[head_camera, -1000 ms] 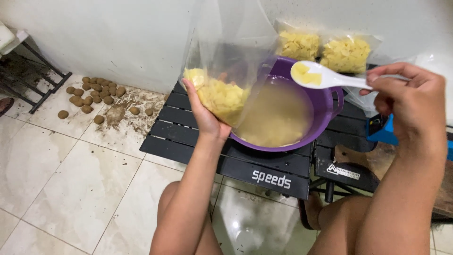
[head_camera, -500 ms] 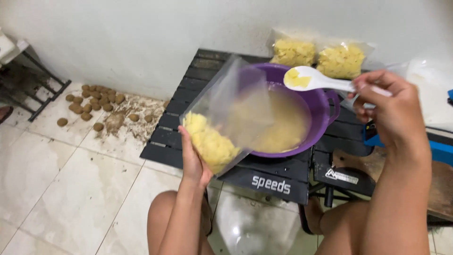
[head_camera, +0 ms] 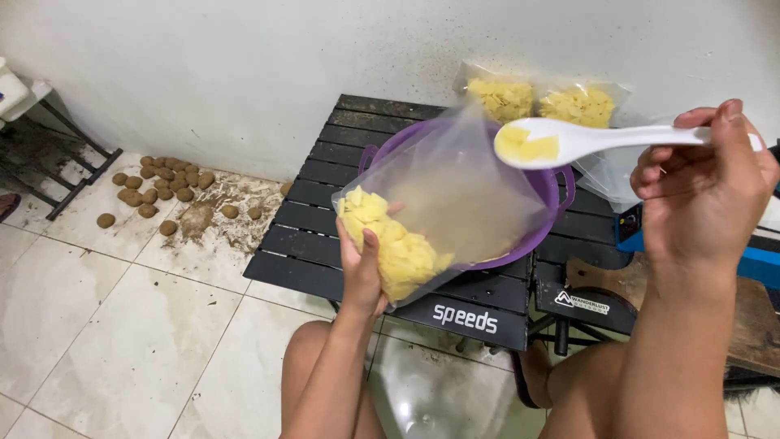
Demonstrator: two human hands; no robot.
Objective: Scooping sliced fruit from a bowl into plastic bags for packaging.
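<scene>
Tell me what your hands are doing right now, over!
Left hand holds clear bag of yellow pieces, tilted. Right hand holds white spoon, loaded, above purple basin. Nothing between spoon and bag.

A white wall point(head_camera: 244, 73) meets pale floor tiles point(head_camera: 122, 325) beside a black slatted table point(head_camera: 325, 236).

Left hand point(head_camera: 363, 272) raised from below, forearm upright, fingers cupped closed in a grip; right hand point(head_camera: 703, 183) higher — wrist bent, fingers pinched shut.
</scene>
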